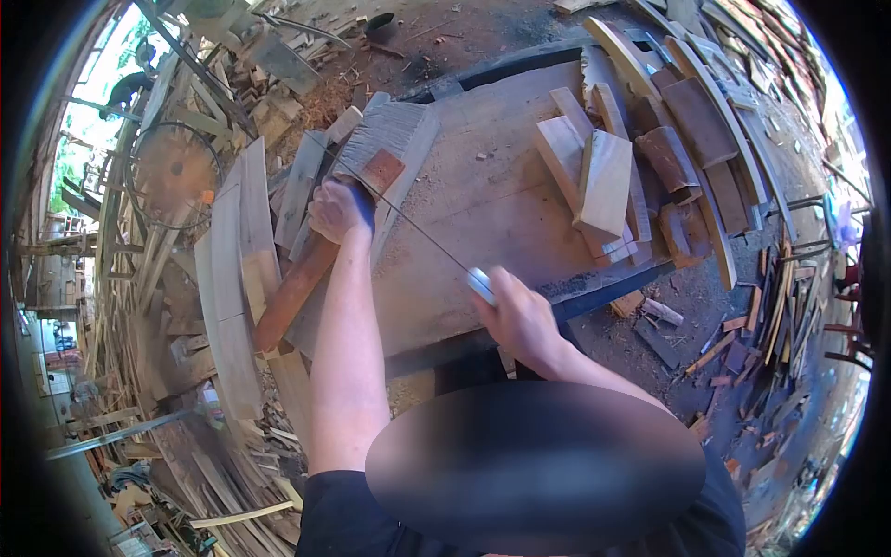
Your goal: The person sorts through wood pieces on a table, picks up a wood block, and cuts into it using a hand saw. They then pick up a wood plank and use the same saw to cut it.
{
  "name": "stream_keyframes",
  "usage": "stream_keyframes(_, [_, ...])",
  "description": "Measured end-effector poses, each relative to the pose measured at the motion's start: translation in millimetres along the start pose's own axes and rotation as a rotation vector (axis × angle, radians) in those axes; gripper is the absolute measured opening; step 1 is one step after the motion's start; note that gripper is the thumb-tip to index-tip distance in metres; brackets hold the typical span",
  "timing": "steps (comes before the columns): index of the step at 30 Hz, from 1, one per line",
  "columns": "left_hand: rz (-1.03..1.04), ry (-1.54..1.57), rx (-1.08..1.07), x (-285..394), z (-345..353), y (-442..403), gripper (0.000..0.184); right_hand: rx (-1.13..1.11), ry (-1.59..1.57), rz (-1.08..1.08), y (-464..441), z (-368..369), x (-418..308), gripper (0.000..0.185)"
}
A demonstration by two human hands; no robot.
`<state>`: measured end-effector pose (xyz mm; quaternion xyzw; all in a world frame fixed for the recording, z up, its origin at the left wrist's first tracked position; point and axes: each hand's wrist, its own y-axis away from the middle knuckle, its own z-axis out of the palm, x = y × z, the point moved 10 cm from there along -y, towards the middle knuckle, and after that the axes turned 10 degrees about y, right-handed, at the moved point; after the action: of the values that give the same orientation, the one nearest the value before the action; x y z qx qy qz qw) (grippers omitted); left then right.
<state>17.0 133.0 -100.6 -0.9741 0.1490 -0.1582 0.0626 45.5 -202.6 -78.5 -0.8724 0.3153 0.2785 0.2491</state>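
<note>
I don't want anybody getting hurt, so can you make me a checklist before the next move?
1. Right hand around the pale handle: ok.
2. Left hand at the reddish board: ok.
3. Left hand well away from the long thin tool: not ok, it looks close.
4. Tool touching the board: cannot tell.
5. Pale blocks away from the tool: ok.
</note>
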Motion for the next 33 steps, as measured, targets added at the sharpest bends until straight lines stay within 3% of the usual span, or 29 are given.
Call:
stream_keyframes(5, [0.177, 0.026, 0.176, -3.5, 4.3, -1.6, 0.029, -0.066, -0.059, 0.068, -49.3, 24.8, -8.4, 0.023])
stream_keyframes(6, [0.105, 0.001, 0.013, 13.0, -15.0, 10.1, 0.034, -0.062, -0.07, 0.044, -71.2, 36.0, -15.9, 0.023])
stream_keyframes(7, [0.119, 0.002, 0.028, 6.5, -6.9, 5.5, 0.034, -0.043, -0.077, 0.04, -79.6, 40.9, -19.7, 0.023])
stream_keyframes(9, [0.162, 0.097, 0.233, -11.8, 7.0, -7.8, 0.037, -0.048, -0.05, 0.022, -90.6, 48.7, -24.3, 0.024])
stream_keyframes(11, [0.151, 0.073, 0.154, 2.2, -5.9, -4.1, 0.04, -0.006, -0.08, 0.049, -56.4, 27.2, -14.6, 0.024])
stream_keyframes(13, [-0.103, 0.138, -0.09, -8.8, 2.5, -5.8, 0.043, -0.017, -0.086, 0.07, -7.7, 2.2, 1.4, 0.026])
stream_keyframes(14, [-0.116, 0.137, -0.097, -14.2, 11.0, -10.6, 0.043, -0.058, -0.065, 0.075, 7.1, -2.5, 6.6, 0.026])
stream_keyframes(17, [-0.058, 0.186, -0.089, -28.5, 27.9, -12.5, 0.046, -0.053, -0.064, 0.081, 1.8, -1.3, 4.5, 0.027])
stream_keyframes(19, [0.125, 0.226, 0.064, -8.6, 7.5, -4.1, 0.049, -0.007, -0.042, 0.031, -45.5, 29.9, -9.1, 0.025])
stream_keyframes(20, [-0.031, 0.059, -0.223, 10.1, -13.4, 5.7, 0.049, -0.013, -0.039, 0.008, -67.8, 44.7, -16.4, 0.024])
stream_keyframes(24, [0.077, 0.035, -0.095, -8.9, 27.7, -20.3, 0.046, -0.047, -0.031, 0.038, -96.6, 55.8, -25.2, 0.024])
stream_keyframes(26, [-0.028, 0.601, 0.099, -45.9, 48.6, -35.3, 0.044, -0.076, -0.059, 0.054, -90.8, 54.5, -23.2, 0.024])
stream_keyframes(27, [-0.033, 0.608, 0.109, -47.8, 37.0, -33.2, 0.044, -0.075, -0.056, 0.042, -87.9, 56.2, -25.2, 0.024])
stream_keyframes(29, [0.23, 0.208, -0.148, -11.1, 22.0, -20.0, 0.049, -0.035, -0.022, 0.025, -88.4, 55.8, -24.8, 0.025])
stream_keyframes(33, [0.453, 0.168, -0.165, 10.8, -19.1, 23.7, 0.049, -0.005, -0.021, -0.012, -86.7, 53.4, -28.3, 0.025])
